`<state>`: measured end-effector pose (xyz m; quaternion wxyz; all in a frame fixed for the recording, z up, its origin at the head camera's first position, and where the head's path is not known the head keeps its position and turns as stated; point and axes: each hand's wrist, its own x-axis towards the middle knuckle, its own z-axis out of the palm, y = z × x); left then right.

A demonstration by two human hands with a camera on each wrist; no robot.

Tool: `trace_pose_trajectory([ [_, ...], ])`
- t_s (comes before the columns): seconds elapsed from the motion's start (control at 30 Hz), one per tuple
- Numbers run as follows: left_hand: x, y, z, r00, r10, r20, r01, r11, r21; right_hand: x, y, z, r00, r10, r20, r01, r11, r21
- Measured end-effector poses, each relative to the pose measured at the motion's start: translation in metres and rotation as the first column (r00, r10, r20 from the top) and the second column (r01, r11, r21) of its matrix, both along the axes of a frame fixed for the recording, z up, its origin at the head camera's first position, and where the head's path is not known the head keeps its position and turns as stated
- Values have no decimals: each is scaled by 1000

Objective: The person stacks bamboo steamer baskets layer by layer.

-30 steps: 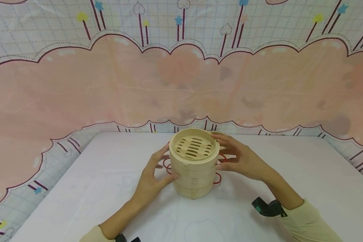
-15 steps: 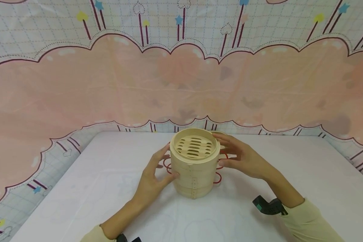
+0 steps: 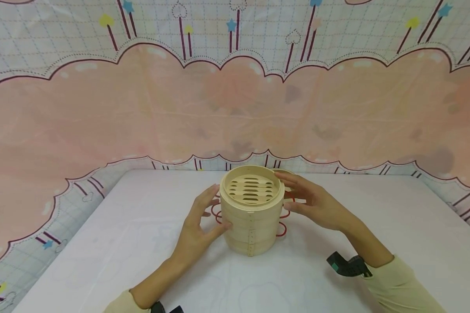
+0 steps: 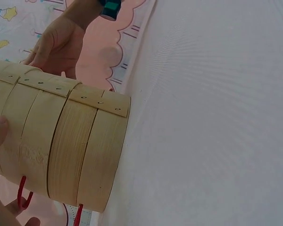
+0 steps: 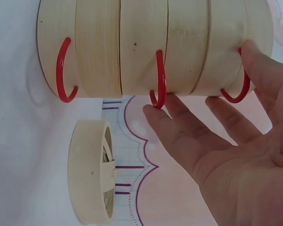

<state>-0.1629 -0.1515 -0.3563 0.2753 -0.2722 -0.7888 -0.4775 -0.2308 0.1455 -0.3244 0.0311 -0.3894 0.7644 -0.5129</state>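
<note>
Three bamboo steamer tiers stood stacked in one column at the table's centre. Each tier carried red wire handles: three showed in a row on the right-wrist view, and the head view showed more at the stack's 9 o'clock, though their number there could not be told. One separate bamboo lid lay on the table at 12 o'clock behind the stack. Two hands were present, one left hand at 9 o'clock and one right hand at 3 o'clock. One table bore everything.
</note>
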Motion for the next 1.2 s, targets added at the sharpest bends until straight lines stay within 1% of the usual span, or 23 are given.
trace_pose_trajectory([
  [0.07,3,1,4,1000,3,5,-3,1000,-6,0,0,0,1000,1,-1,-1,1000,-1],
  [0.17,4,2,6,1000,5,13,-5,1000,-8,-1,0,0,1000,1,-8,-1,1000,-2],
  [0.37,3,2,6,1000,-3,6,3,1000,-3,-2,1,-1,999,-5,-52,5,1000,3],
  [0.57,2,2,4,1000,-1,11,1,1000,3,-3,2,-2,998,-10,-59,11,1000,10],
  [0.83,4,3,4,1000,-1,-2,1,1000,-2,-3,1,-3,997,12,-74,-12,1000,8],
  [1.2,5,0,3,1000,-11,-9,11,1000,-2,3,-2,-2,997,0,-82,2,1000,15],
])
